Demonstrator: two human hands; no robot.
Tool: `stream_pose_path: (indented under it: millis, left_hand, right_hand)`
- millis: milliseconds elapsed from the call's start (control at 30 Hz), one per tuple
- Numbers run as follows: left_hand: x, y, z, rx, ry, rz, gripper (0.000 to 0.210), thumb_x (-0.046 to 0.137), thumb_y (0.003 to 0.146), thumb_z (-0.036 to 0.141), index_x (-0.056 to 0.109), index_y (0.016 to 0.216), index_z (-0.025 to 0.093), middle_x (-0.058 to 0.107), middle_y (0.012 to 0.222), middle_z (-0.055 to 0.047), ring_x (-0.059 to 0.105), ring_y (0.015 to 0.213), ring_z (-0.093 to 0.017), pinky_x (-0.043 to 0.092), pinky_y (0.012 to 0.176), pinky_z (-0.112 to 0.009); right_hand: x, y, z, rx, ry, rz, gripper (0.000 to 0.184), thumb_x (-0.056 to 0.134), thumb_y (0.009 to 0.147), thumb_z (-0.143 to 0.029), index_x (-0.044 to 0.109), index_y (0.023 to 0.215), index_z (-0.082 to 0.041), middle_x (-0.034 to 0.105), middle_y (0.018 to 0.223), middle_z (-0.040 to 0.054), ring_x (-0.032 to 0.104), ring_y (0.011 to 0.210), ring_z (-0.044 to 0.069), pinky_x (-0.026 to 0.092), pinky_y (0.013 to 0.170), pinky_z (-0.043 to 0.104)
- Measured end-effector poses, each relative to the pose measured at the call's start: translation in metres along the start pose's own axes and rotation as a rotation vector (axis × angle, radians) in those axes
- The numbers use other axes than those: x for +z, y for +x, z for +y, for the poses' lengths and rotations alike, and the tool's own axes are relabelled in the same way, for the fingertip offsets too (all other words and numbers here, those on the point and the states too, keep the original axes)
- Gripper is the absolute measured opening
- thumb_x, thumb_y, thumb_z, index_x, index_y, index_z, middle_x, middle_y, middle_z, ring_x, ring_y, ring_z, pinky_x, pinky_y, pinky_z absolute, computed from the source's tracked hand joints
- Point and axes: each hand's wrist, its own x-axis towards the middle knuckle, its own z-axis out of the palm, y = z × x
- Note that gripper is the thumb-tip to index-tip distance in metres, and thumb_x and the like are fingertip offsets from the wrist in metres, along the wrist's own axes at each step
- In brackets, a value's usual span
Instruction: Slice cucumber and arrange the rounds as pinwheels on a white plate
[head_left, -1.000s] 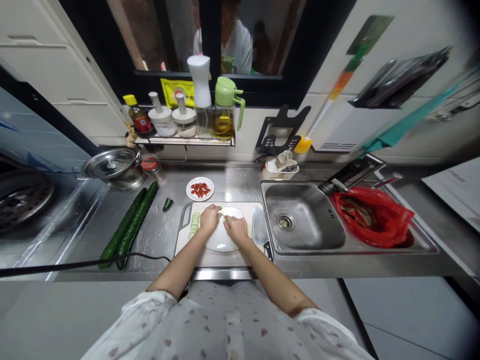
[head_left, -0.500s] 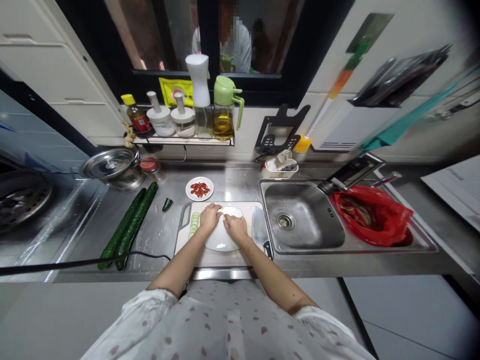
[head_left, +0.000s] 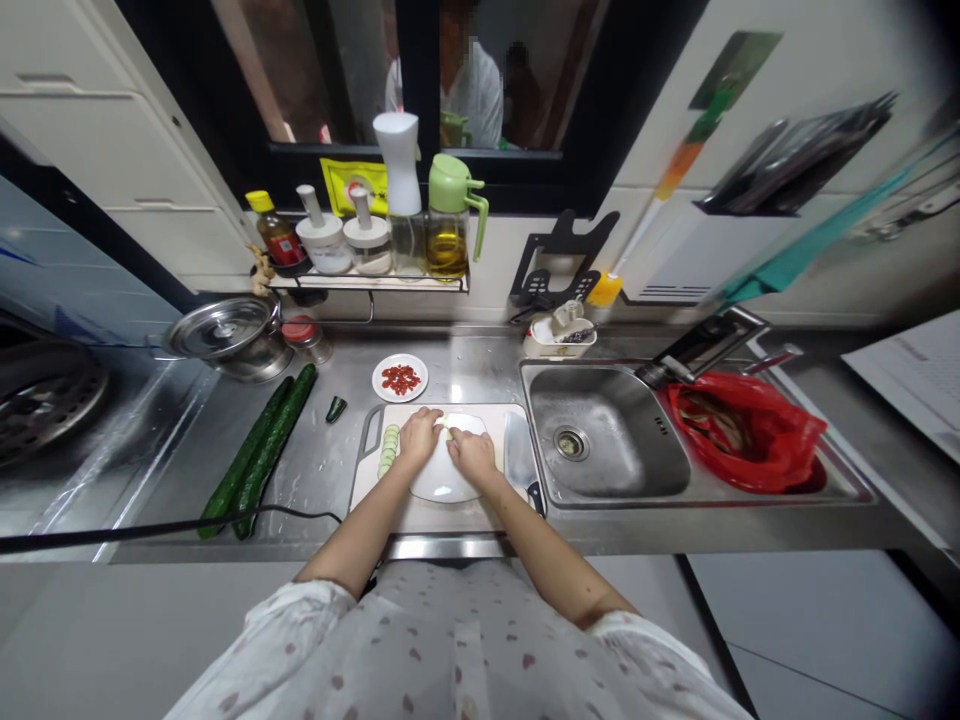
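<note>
Cutting board (head_left: 457, 518): white plate (head_left: 444, 490) resting on it; left hand (head_left: 420, 436) and right hand (head_left: 472, 455) over the plate's far half, each with fingers bunched at pale green pieces (head_left: 445, 423), whether gripping them cannot be told; overlapping cucumber slices (head_left: 388, 452), board's left side; knife (head_left: 517, 448), board's right side; small dish (head_left: 378, 378) of red pieces (head_left: 401, 379), beyond board; two whole cucumbers (head_left: 276, 450), left of board

Plate (head_left: 444, 482) on cutting board (head_left: 442, 519), knife (head_left: 518, 450) right, cucumbers (head_left: 275, 442) left

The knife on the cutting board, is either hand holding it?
No, the knife lies on the cutting board, while the left hand and right hand are over the white plate.
</note>
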Motion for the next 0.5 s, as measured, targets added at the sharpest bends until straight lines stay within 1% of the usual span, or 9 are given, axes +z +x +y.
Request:
stream_pose_path:
  millis: [133,267,400,500]
  left_hand:
    - [0.0,-0.008,-0.003,-0.038,-0.056,0.095,0.032,0.049,0.086,0.021,0.063,0.114,0.027,0.063,0.109,-0.005,0.058,0.099,-0.022,0.044,0.08,-0.031]
    - [0.0,-0.025,-0.008,-0.087,-0.156,0.185,0.028,0.049,0.086,0.022,0.065,0.108,0.025,0.065,0.103,-0.005,0.059,0.095,-0.021,0.044,0.081,-0.03]
    - [-0.003,-0.05,-0.016,-0.103,-0.238,0.219,0.026,0.05,0.084,0.024,0.067,0.105,0.023,0.066,0.098,-0.005,0.06,0.09,-0.019,0.044,0.081,-0.029]
    - [-0.006,-0.07,-0.024,-0.118,-0.273,0.231,0.026,0.052,0.083,0.026,0.067,0.105,0.023,0.066,0.098,-0.004,0.061,0.087,-0.019,0.045,0.079,-0.028]
  right_hand:
    - [0.0,-0.005,0.002,0.009,0.032,0.026,0.035,0.034,0.096,-0.034,0.052,0.122,-0.021,0.068,0.105,0.0084,0.062,0.093,0.019,0.031,0.089,0.032]
    - [-0.002,-0.013,0.004,0.025,0.044,0.019,0.036,0.031,0.097,-0.033,0.053,0.123,-0.022,0.067,0.108,0.008,0.061,0.097,0.018,0.03,0.09,0.03]
    - [0.0,-0.02,0.004,0.014,0.046,0.021,0.038,0.029,0.097,-0.032,0.053,0.126,-0.023,0.067,0.108,0.0072,0.062,0.096,0.018,0.03,0.092,0.032]
    - [0.001,-0.023,0.004,0.008,0.045,0.013,0.039,0.029,0.097,-0.033,0.052,0.127,-0.023,0.068,0.107,0.0072,0.062,0.095,0.018,0.03,0.092,0.032]
